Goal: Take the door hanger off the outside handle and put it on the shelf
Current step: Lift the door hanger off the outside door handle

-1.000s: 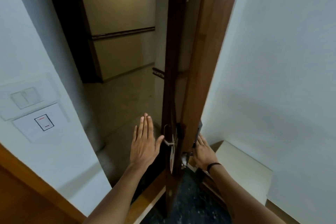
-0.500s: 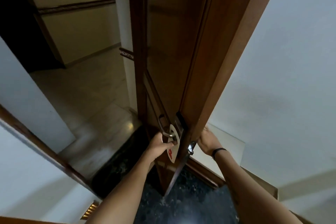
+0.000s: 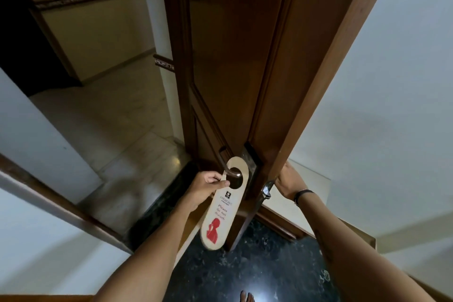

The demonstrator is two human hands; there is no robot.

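Observation:
A beige door hanger (image 3: 221,213) with red print and a red figure hangs by its round hole on the outside handle (image 3: 229,167) of the brown wooden door (image 3: 235,56). My left hand (image 3: 206,187) pinches the hanger's left edge beside the hole, and the card is tilted with its lower end swung toward me. My right hand (image 3: 286,181) is on the far side of the door's edge, by the inside handle (image 3: 266,190), with its fingers hidden behind the wood. A white shelf top (image 3: 311,186) shows low behind that hand.
The door stands open edge-on in front of me. A beige-tiled corridor (image 3: 110,130) lies beyond on the left, white walls flank both sides, and a dark speckled floor (image 3: 257,272) is underfoot with my toes at the bottom edge.
My left hand went from flat and open beside the door to gripping the hanger at the handle. The hanger now faces me, tilted outward. The view moved closer and lower.

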